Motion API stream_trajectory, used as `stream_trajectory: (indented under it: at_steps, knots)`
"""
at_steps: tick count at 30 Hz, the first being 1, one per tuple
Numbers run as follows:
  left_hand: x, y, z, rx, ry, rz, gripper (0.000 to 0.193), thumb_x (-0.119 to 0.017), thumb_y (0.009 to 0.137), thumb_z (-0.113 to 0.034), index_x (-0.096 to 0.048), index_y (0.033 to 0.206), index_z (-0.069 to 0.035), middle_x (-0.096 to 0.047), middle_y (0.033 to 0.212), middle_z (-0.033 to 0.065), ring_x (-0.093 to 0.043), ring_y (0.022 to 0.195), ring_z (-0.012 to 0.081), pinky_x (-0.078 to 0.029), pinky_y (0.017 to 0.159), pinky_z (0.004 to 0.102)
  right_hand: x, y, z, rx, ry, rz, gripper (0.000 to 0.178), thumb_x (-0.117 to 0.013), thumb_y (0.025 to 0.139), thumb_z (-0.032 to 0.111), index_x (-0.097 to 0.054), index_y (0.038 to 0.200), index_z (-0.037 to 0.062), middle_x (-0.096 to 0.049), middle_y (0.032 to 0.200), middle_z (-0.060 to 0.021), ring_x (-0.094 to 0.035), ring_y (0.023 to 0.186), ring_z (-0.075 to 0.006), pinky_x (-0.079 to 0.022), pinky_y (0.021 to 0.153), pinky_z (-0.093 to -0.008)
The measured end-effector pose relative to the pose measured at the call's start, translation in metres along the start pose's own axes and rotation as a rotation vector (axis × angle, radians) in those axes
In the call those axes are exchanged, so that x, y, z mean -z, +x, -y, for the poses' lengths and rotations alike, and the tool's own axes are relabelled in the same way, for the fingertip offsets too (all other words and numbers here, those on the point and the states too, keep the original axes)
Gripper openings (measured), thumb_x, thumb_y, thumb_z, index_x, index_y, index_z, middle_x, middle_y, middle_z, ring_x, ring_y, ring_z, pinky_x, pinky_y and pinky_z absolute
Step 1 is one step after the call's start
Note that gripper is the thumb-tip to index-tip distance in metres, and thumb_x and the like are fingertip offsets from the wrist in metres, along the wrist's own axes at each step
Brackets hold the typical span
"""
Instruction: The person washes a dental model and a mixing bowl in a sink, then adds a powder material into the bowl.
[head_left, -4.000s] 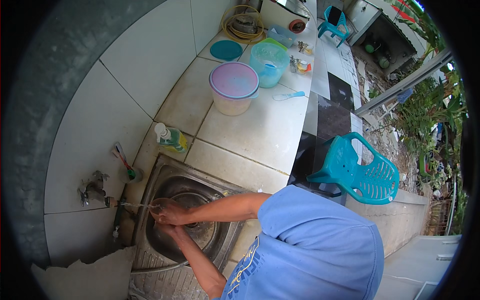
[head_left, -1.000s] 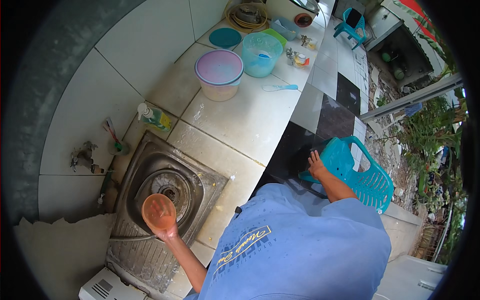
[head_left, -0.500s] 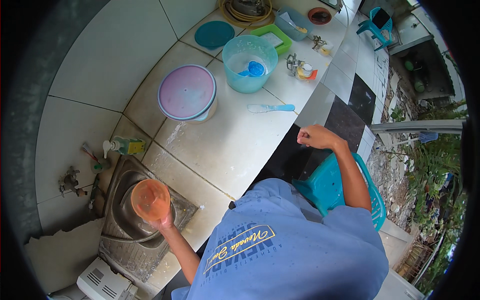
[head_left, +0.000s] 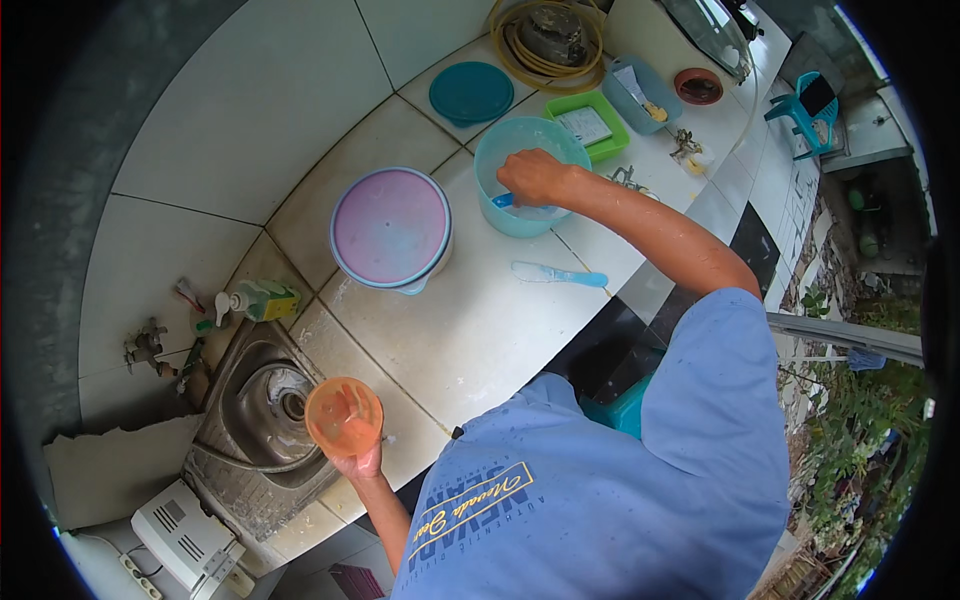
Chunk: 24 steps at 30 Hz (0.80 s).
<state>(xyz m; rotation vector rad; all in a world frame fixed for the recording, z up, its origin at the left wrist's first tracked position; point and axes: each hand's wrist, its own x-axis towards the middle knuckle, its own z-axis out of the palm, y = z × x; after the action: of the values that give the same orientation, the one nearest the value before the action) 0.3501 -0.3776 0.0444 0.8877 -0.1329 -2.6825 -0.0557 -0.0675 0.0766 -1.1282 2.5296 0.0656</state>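
My left hand [head_left: 362, 464] is wrapped round the underside of a translucent orange bowl [head_left: 325, 405], holding it beside the sink's edge; fingers show through its wall. My right hand [head_left: 535, 178] reaches into a round translucent teal tub [head_left: 524, 222]. Its fingers are closed on a blue scoop [head_left: 502, 201], most of which is hidden by the hand. In front of the tub, a spatula with a blue handle [head_left: 585, 278] lies flat on the tiled counter [head_left: 440, 345]. To the tub's left stands a container with a pink-purple lid [head_left: 390, 226].
A steel sink [head_left: 250, 425] is set into the counter at left, with a soap pump bottle [head_left: 265, 298] and tap [head_left: 150, 345] behind. Beyond the tub are a teal lid [head_left: 470, 92], green tray [head_left: 612, 142], blue-grey basket [head_left: 640, 95] and coiled hose [head_left: 520, 70].
My right hand has moved from beside the counter into the teal tub and taken hold of the blue scoop. The orange bowl has shifted from over the sink toward the counter.
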Motion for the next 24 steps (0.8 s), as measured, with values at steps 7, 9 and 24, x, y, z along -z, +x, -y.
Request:
stream_trajectory:
  at_steps: [7,9,24]
  knots:
    - [0.002,-0.007,0.008,0.018,-0.019,-0.073,0.064,-0.074,0.084,-0.043,-0.051,0.134,-0.011,-0.048,0.142,0.0112,-0.041,0.134,0.0334,-0.030,0.113,0.0567,0.010,0.005,-0.006,0.039,0.006,-0.055,0.016,-0.067,0.076,0.010,-0.071,0.087,-0.0010,-0.068,0.088,-0.0222,-0.067,0.090,-0.0380,-0.054,0.076,-0.0473]
    - [0.000,-0.007,0.011,0.030,-0.033,-0.093,0.065,-0.073,0.084,-0.043,-0.050,0.134,-0.009,-0.048,0.143,0.0112,-0.041,0.135,0.0335,-0.030,0.114,0.0562,0.015,0.001,-0.014,0.023,0.042,-0.106,0.015,-0.064,0.075,0.009,-0.070,0.083,-0.0025,-0.068,0.084,-0.0232,-0.067,0.085,-0.0389,-0.054,0.074,-0.0477]
    - [-0.020,0.010,0.040,0.159,-0.044,-0.163,0.071,-0.073,0.084,-0.042,-0.045,0.135,-0.002,-0.046,0.142,0.0119,-0.039,0.136,0.0337,-0.029,0.115,0.0551,0.002,-0.018,-0.022,0.169,0.270,-0.008,0.021,-0.065,0.080,0.012,-0.068,0.073,-0.0073,-0.064,0.066,-0.0243,-0.067,0.069,-0.0397,-0.053,0.068,-0.0452]
